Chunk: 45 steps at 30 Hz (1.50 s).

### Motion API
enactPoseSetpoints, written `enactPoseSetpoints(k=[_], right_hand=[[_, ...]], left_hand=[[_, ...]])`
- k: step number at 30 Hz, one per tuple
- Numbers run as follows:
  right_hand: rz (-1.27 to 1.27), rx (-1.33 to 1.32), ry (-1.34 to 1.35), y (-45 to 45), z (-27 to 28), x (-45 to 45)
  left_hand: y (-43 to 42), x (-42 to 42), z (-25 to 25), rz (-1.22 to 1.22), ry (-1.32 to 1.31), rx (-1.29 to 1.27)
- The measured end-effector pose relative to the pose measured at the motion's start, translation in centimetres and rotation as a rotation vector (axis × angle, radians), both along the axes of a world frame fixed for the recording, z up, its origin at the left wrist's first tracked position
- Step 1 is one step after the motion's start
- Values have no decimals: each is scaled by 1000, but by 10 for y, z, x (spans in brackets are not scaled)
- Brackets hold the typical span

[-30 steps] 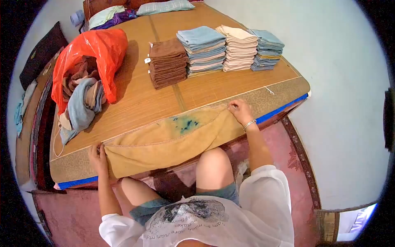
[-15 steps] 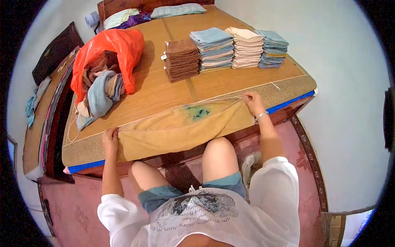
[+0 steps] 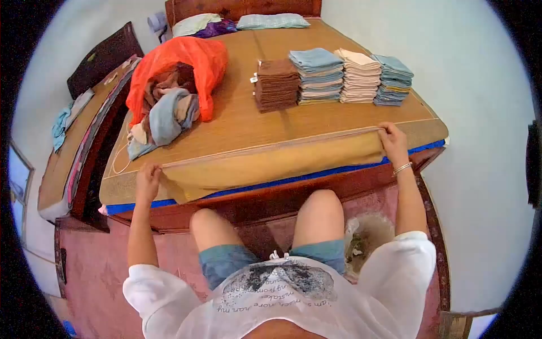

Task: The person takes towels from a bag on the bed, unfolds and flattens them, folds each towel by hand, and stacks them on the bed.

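Note:
A yellow-tan towel [image 3: 271, 163] stretches between my two hands along the front edge of the bed, pulled nearly straight at the top. My left hand [image 3: 149, 182] is closed on its left corner. At the other end, my right hand [image 3: 393, 141] pinches the right corner, a bracelet showing at the wrist. The cloth's lower part hangs over the bed's edge. Behind it stand folded stacks: brown towels [image 3: 276, 86], blue mixed towels [image 3: 319, 76], cream towels [image 3: 359, 76] and blue-grey towels [image 3: 393, 80].
A red plastic bag [image 3: 212, 59] with crumpled cloths spilling out, including a blue-grey one [image 3: 167, 118], lies at the bed's left. Pillows [image 3: 274, 21] rest by the headboard. A clear plastic bag [image 3: 367, 234] stands on the floor beside my leg. A second narrow bed [image 3: 65, 169] is at left.
My hands have moved apart, drawing the towel tauter and straighter. Its sagging middle and dark green stain no longer show. My view has shifted slightly.

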State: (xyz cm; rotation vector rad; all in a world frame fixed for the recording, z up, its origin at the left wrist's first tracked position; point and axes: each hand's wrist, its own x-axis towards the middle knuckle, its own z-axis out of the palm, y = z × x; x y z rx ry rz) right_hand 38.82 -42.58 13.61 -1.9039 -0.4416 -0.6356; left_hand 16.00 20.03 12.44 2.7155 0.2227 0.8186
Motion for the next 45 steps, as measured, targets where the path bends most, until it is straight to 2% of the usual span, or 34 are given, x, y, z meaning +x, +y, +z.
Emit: enactPoseSetpoints(k=[1,2,3,6,7,9,12,14,16,17,19,21,23,24,27,28,31,32,34,35,37,38,39,40,43,45], right_hand=[[-87,-198,-46,2,-1,4],[-58,-39,44,4,12,-4],[-37,55,-33,8,24,-12],[-19,7,-60,1,15,-4],[-31,-1,-41,2,14,-3],[-40,-9,-29,5,15,-2],[-2,67,30,11,8,-6],[1,82,-34,17,1,-3],[6,75,7,21,-4,2],[4,70,50,24,-8,5],[20,65,67,34,-20,18],[26,55,91,44,-36,28],[-66,-103,55,55,-49,38],[-80,-206,58,58,-52,43],[-142,-164,113,72,-74,66],[-141,-168,122,76,-79,74],[-250,-380,1,84,-91,97],[-245,-386,11,86,-97,100],[-394,-718,143,94,-109,102],[-377,-729,153,96,-114,105],[-385,-680,52,97,-122,102],[-364,-693,143,103,-103,90],[-365,-697,157,103,-107,91],[-388,-681,96,102,-110,93],[-411,-674,10,96,-117,98],[-415,-672,-23,95,-120,102]], left_hand=[[2,-3,7,12,-10,9],[4,-5,12,0,-58,-36],[4,-9,14,-10,-96,-86],[-5,-17,28,-3,-79,-207],[-9,-19,33,4,-86,-203],[-18,-22,42,-80,-136,-19],[-15,-29,43,-32,-81,-56],[1,-34,34,-13,-55,-98],[18,-32,21,-76,-46,-506],[15,-32,19,-69,-45,-505],[3,-26,12,-17,-61,-846],[19,-10,-12,-14,-46,-780],[33,10,-36,68,-66,-723],[52,23,-60,39,-140,-498],[31,51,-58,126,-95,-433],[24,60,-58,195,-105,-328],[12,82,-67,280,-90,-190],[7,87,-72,284,-78,-193],[-4,91,-80,362,-88,-109],[-6,89,-84,404,-89,-66],[-2,85,-83,414,-68,-114],[-9,85,-76,473,-44,-158],[-13,89,-73,527,-27,-202],[-9,90,-76,469,-116,-174],[-10,87,-80,571,-79,-156],[-5,86,-84,546,-97,-156]])
